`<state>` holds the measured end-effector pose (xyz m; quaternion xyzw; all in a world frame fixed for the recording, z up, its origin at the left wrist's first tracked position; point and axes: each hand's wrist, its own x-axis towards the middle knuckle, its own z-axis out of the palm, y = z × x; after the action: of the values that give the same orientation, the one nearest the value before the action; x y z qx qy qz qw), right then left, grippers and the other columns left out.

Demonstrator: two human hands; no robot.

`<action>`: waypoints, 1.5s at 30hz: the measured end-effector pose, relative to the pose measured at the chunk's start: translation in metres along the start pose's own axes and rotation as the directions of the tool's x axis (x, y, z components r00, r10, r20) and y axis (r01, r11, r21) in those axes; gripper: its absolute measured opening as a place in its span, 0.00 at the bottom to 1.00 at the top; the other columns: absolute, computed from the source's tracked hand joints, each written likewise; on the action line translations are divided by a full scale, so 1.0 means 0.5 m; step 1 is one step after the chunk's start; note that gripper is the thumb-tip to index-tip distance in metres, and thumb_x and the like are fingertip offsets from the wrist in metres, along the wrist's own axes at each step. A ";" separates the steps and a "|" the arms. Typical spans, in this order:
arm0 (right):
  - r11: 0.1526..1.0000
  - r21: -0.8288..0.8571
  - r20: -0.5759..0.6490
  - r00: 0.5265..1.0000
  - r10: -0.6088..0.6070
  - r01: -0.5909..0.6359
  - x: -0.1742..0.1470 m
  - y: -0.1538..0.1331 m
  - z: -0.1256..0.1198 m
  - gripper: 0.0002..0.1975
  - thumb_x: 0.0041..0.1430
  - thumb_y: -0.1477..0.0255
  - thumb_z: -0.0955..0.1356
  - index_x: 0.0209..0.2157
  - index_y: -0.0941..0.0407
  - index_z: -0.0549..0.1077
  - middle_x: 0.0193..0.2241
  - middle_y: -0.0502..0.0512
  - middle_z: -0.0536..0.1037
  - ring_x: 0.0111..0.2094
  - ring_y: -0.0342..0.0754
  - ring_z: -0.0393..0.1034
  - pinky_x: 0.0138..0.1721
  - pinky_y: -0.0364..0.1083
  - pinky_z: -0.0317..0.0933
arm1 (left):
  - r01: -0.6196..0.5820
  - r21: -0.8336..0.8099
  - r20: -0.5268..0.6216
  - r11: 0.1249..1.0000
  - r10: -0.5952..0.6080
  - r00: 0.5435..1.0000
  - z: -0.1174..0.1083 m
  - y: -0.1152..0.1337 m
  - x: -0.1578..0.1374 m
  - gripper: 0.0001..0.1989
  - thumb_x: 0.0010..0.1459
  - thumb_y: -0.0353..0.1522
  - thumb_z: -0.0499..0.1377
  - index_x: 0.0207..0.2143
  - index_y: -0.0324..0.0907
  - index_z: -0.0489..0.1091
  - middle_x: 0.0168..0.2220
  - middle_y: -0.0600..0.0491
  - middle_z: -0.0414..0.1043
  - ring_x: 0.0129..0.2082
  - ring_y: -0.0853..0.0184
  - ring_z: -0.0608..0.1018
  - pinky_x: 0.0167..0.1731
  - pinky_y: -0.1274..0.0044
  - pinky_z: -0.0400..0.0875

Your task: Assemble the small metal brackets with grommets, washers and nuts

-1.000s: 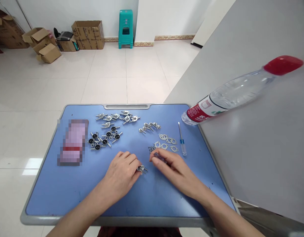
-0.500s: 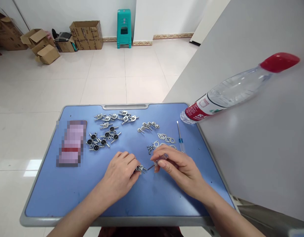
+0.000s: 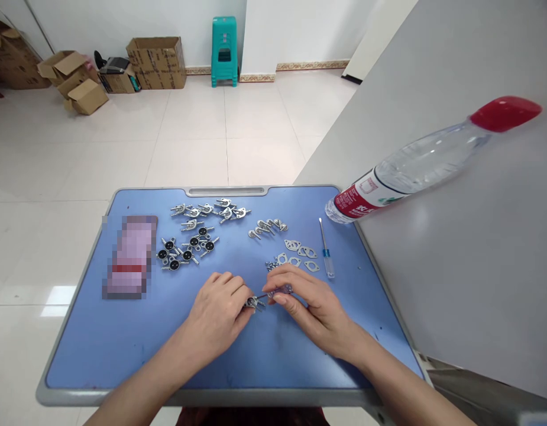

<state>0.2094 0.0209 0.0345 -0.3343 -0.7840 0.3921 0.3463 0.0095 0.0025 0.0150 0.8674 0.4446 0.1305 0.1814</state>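
Observation:
My left hand is closed on a small metal fitting with a dark round centre, low over the front middle of the blue table. Between the thumb and fingers of my right hand sits a screwdriver with a clear purplish handle. Its thin shaft points left and reaches the fitting; whether the tip sits in a screw I cannot tell. Just beyond my right fingers lie small screws and flat oval metal plates.
Metal fittings with black centres and others without lie back left. Pin-like metal parts are centre back. A second screwdriver and a water bottle are right. A pixelated flat object lies left on the table.
My right hand has moved slightly left and turned the screwdriver flatter, bringing its shaft to the fitting. My left hand keeps its place. The second screwdriver's handle is now uncovered.

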 end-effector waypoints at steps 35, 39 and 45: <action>0.920 -0.314 -0.060 0.962 -0.267 0.236 -0.007 0.006 0.019 0.19 0.66 0.79 0.60 0.56 0.54 0.63 0.37 0.55 0.79 0.33 0.45 0.74 0.32 0.43 0.68 | 0.000 0.025 0.000 1.000 0.000 1.000 0.003 -0.001 -0.001 0.02 0.61 0.28 0.57 0.34 0.41 0.67 0.31 0.54 0.70 0.33 0.63 0.71 0.31 0.72 0.61; 0.885 -0.397 -0.093 0.948 -0.304 0.244 -0.007 0.008 0.024 0.20 0.65 0.77 0.62 0.58 0.53 0.62 0.33 0.54 0.78 0.30 0.46 0.73 0.29 0.43 0.66 | 0.002 0.021 -0.013 1.000 -0.002 1.000 0.005 -0.002 -0.001 0.03 0.61 0.28 0.57 0.33 0.41 0.67 0.31 0.54 0.70 0.32 0.64 0.71 0.31 0.72 0.61; 0.954 -0.240 0.045 0.984 -0.175 0.181 -0.005 0.003 0.010 0.25 0.68 0.79 0.56 0.64 0.55 0.52 0.43 0.60 0.76 0.40 0.46 0.72 0.37 0.46 0.69 | -0.011 0.017 -0.021 1.000 0.011 1.000 0.006 -0.004 -0.001 0.04 0.58 0.27 0.61 0.32 0.41 0.67 0.31 0.55 0.71 0.32 0.63 0.71 0.31 0.72 0.61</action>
<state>0.2071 0.0176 0.0301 -0.2978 -0.8569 0.2640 0.3276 0.0088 0.0025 0.0116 0.8699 0.4428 0.1370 0.1689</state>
